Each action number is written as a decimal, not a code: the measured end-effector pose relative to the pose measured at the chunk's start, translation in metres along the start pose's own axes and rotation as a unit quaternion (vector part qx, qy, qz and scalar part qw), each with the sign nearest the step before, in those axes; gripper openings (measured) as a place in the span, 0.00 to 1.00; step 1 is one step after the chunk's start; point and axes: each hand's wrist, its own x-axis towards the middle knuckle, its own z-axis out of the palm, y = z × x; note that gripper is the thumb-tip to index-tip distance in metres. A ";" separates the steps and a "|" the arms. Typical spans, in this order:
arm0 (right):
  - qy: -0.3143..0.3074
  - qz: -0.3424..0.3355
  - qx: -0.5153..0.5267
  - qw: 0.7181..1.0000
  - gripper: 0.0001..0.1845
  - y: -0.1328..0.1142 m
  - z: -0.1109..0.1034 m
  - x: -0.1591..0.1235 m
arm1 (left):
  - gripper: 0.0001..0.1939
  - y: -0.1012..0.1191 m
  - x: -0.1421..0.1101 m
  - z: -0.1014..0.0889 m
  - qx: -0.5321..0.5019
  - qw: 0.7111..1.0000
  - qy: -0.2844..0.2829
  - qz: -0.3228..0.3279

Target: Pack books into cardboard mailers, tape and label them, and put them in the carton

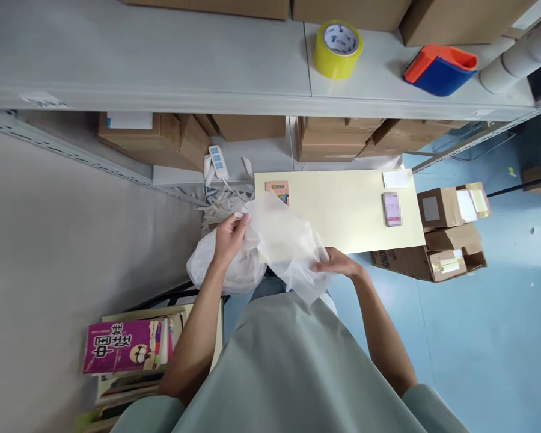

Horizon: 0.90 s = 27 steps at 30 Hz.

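A translucent white plastic bag [288, 240] hangs between my two hands above the near edge of the pale yellow table [342, 210]. My left hand [231, 236] pinches the bag's left end. At its lower right side, my right hand [336, 263] grips the film between thumb and fingers. Partly covered by the bag, a small orange booklet [278, 190] lies at the table's left end. A purple printed card [392, 209] and a white paper slip [395, 179] rest toward the right end.
Left of the table stands a white bag [225, 264] below paper scraps [223, 207]. Yellow tape [338, 48] and a red-blue tape dispenser [440, 69] sit on the shelf [184, 60]. Cardboard boxes [455, 240] stack at right; a purple book [124, 346] tops a pile at lower left.
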 end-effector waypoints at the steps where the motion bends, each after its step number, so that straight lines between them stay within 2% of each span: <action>1: 0.006 0.009 -0.013 1.000 0.22 0.003 -0.011 -0.003 | 0.24 0.002 0.001 0.004 0.004 1.000 -0.005 -0.003; 4: 0.071 -0.003 -0.032 0.997 0.20 0.011 -0.049 -0.009 | 0.22 0.006 0.004 0.019 0.013 0.999 -0.024 -0.015; 8: 0.178 -0.050 0.015 0.983 0.24 0.025 -0.103 -0.004 | 0.21 0.001 0.003 0.049 0.046 0.998 -0.013 -0.040; 12: 0.295 -0.063 0.059 0.952 0.30 0.042 -0.153 0.019 | 0.17 -0.011 0.001 0.098 0.140 0.989 0.019 -0.048; 16: 0.366 -0.029 0.002 0.930 0.28 0.062 -0.193 0.050 | 0.13 -0.022 0.000 0.160 0.269 0.957 0.012 -0.106; 19: 0.388 -0.011 -0.046 0.920 0.25 0.078 -0.221 0.069 | 0.11 -0.031 -0.002 0.198 0.356 0.925 -0.026 -0.131; 21: 0.382 -0.003 -0.058 0.922 0.22 0.087 -0.238 0.077 | 0.11 -0.040 -0.003 0.214 0.391 0.910 -0.042 -0.129; 23: 0.369 0.006 -0.072 0.927 0.21 0.094 -0.254 0.083 | 0.12 -0.049 -0.004 0.224 0.403 0.906 -0.041 -0.121; 27: 0.331 0.003 -0.133 0.934 0.23 0.100 -0.276 0.094 | 0.12 -0.067 -0.005 0.231 0.380 0.919 -0.014 -0.104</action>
